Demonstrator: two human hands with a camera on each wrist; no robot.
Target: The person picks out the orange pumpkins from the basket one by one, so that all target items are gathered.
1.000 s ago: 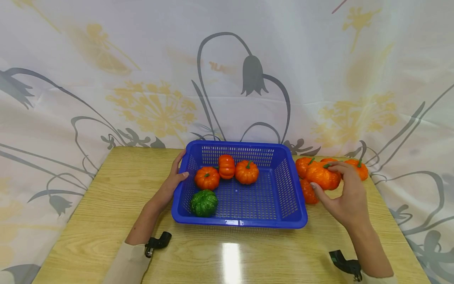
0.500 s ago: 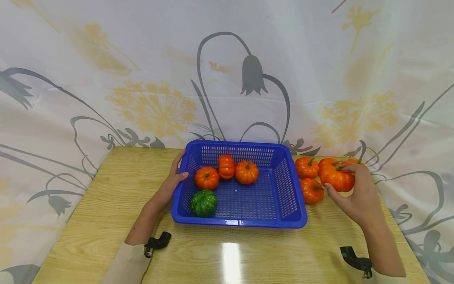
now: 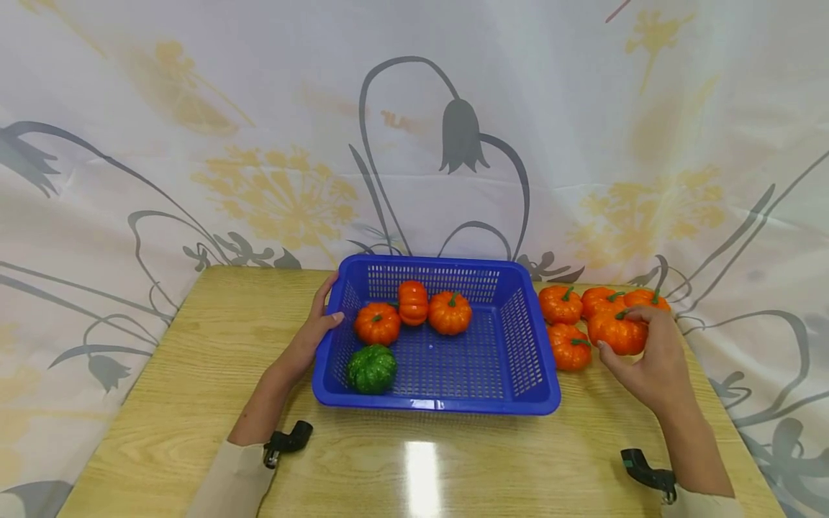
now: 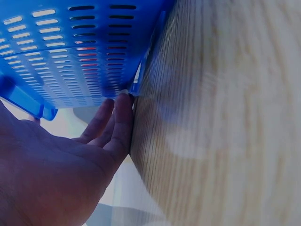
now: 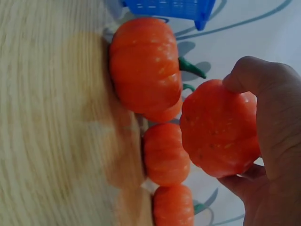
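In the head view my left hand [image 3: 309,339] grips the left side of a blue plastic basket [image 3: 435,406], thumb over the rim. The left wrist view shows its fingers [image 4: 123,120] against the outer wall. To the basket's right, my right hand [image 3: 659,363] holds a small orange pumpkin [image 3: 617,334] between thumb and fingers. It hangs above the table in the right wrist view, with its ribbed orange surface [image 5: 218,129] facing the camera. Inside the basket lie a green pumpkin [image 3: 372,369] and three orange ones, one of them [image 3: 413,303] on its side.
Several other orange pumpkins, including a front one [image 3: 569,347] and a back one [image 3: 560,304], stand on the wooden table [image 3: 363,467] right of the basket. A patterned cloth [image 3: 272,144] hangs behind the table's back edge.
My right hand has moved right with the orange pumpkin, away from the basket, then slightly down. The pumpkins behind it show more fully. My left hand and the basket have stayed put.
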